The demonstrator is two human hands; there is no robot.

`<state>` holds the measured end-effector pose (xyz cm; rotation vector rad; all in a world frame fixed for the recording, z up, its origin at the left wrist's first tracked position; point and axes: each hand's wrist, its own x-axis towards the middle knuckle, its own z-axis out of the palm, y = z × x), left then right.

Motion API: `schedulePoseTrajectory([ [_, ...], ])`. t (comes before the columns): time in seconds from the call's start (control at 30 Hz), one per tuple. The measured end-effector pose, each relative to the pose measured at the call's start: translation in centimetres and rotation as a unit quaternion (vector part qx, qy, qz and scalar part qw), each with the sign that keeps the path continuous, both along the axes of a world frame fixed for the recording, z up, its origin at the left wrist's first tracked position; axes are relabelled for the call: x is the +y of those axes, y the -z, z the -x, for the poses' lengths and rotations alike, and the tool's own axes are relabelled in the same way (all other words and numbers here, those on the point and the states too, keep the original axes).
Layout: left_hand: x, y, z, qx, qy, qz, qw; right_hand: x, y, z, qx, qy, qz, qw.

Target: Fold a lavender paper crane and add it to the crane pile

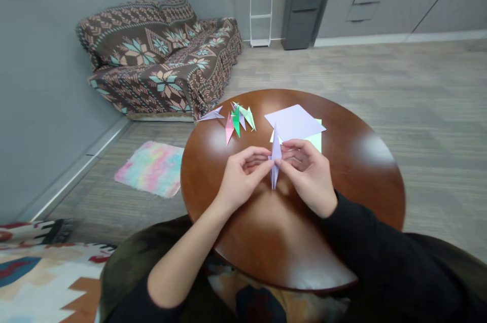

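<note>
A narrow folded lilac paper (276, 146), pointed at its top and split into two thin points at the bottom, stands upright between my hands over the table. My left hand (245, 170) pinches its left side with thumb and fingertips. On the other side, my right hand (309, 173) pinches it in the same way, both thumbs nearly meeting at its middle. Just beyond my hands lie a flat lilac sheet (294, 121) and, partly under it, a pale green sheet (315, 141).
Several folded paper cranes, among them a green one (236, 121), a pink one (229, 128) and a lilac one (212, 114), lie at the far left of the round wooden table (365, 181). Behind stand a covered sofa (163, 59) and a fluffy pastel mat (150, 168).
</note>
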<state>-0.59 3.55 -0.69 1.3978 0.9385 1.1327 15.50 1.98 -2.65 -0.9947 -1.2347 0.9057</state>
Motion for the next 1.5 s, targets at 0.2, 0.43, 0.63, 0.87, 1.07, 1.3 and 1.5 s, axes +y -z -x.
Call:
schedulePoseTrajectory([
  [0.2,0.1,0.3,0.0,0.007,-0.010,-0.011,1.000,0.1,-0.6,-0.2,0.020,-0.039,0.047,0.998],
  [0.43,0.5,0.9,0.2,-0.046,0.016,0.036,0.998,0.4,-0.7,-0.6,0.019,-0.071,0.074,0.995],
  [0.63,0.3,0.6,0.2,-0.069,0.014,0.064,0.995,0.5,-0.5,-0.6,0.045,-0.077,0.055,0.995],
  [0.87,0.4,0.8,0.4,-0.075,0.013,0.073,0.994,0.5,-0.4,-0.5,0.031,-0.071,0.030,0.997],
  [1.07,0.6,1.1,0.3,-0.073,0.013,0.075,0.994,0.3,-0.3,-0.7,-0.007,-0.075,-0.004,0.997],
  [1.3,0.8,1.0,0.4,-0.064,-0.002,0.040,0.997,0.2,-0.5,-0.3,0.025,-0.074,0.056,0.995],
  [1.5,0.6,0.9,0.3,-0.060,-0.010,0.036,0.997,0.1,-0.4,0.0,0.003,-0.058,0.056,0.997],
])
